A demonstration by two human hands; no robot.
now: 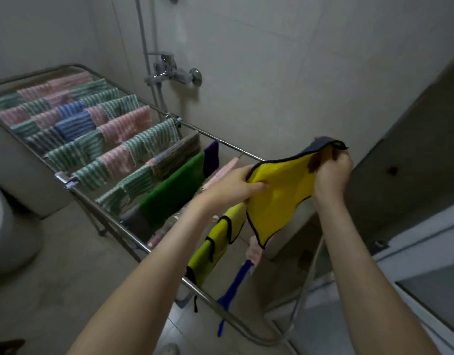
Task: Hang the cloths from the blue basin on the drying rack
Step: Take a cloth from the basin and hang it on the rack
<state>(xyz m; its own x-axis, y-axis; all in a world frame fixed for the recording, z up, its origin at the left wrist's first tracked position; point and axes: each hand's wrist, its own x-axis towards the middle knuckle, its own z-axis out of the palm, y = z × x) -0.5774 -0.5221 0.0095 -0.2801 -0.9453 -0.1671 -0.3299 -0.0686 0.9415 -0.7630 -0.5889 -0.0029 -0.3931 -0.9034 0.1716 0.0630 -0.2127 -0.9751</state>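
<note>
Yellow cloth (277, 196) held up above drying rack (98, 201), right end. Left hand (233, 184) fingers pinch its left edge. Right hand (332, 172) fingers clamp its far corner.

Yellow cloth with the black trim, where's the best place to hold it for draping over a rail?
Pinch the yellow cloth along its top edge, one from each side, as the left hand and right hand do. Held there the limp fabric spreads out, its lower corner hanging free.

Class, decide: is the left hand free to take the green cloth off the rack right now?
Probably not yet: the left hand grips the yellow cloth. The green cloth itself hangs close, nothing between.
</note>
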